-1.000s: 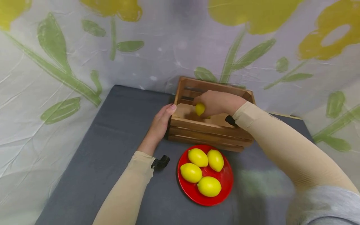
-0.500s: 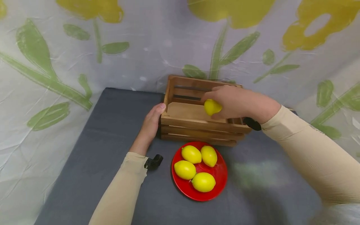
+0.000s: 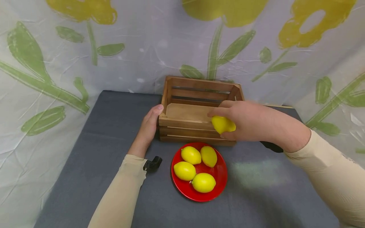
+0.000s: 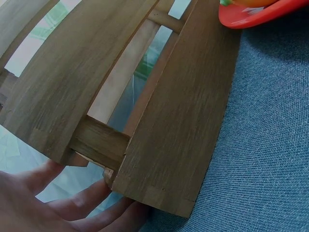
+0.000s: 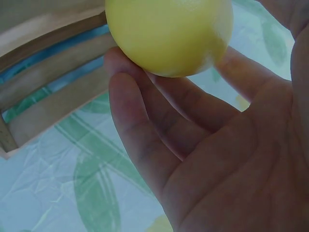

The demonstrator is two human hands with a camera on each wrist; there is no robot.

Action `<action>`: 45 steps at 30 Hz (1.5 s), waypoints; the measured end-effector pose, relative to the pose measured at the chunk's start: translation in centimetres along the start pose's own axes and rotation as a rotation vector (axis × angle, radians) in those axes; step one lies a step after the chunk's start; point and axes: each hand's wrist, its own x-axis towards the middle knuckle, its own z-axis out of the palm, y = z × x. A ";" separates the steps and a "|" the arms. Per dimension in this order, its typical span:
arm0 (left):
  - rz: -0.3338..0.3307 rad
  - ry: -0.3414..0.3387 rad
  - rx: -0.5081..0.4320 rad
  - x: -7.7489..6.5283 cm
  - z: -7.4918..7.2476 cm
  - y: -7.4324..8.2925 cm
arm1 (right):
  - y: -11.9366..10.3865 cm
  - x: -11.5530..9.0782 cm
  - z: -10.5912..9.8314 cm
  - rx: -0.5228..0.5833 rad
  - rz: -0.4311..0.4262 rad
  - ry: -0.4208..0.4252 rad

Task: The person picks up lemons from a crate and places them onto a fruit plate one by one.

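My right hand (image 3: 251, 123) pinches a yellow lemon (image 3: 222, 124) in front of the wooden crate's (image 3: 185, 122) right half, overlapping its front wall in the head view. In the right wrist view the fingers (image 5: 140, 125) curl under the lemon (image 5: 169, 38). My left hand (image 3: 146, 128) holds the crate's left end, thumb up at the rim. The left wrist view has its fingers against the end of the slats, the fingertips partly hidden. Just in front of the crate is a red plate (image 3: 220, 172) with several lemons (image 3: 203, 182) lying on it.
The dark grey tabletop (image 3: 119, 126) extends around the crate and plate. A pale cloth (image 3: 142, 41) with yellow flowers and green leaves hangs right behind the crate. Black wrist cameras (image 3: 152, 163) stick out beside the hands.
My right hand has lifted the lemon out of the crate and brought it rightward and toward me, over the front rim. The left hand stays at the crate's end. The head view has shifted slightly.
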 end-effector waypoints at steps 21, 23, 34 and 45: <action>0.005 -0.006 -0.005 0.0 -0.6 0.6 | -0.1 -2.2 8.9 0.179 -0.004 -0.120; 0.005 -0.008 -0.009 0.0 -0.6 0.6 | -0.1 -2.2 9.8 0.197 0.000 -0.138; 0.004 -0.014 -0.006 0.1 -0.5 0.4 | -0.1 -2.1 12.8 0.244 -0.014 -0.170; 0.021 -0.006 0.000 0.0 -0.5 0.6 | -0.2 -1.7 14.3 0.256 -0.028 -0.193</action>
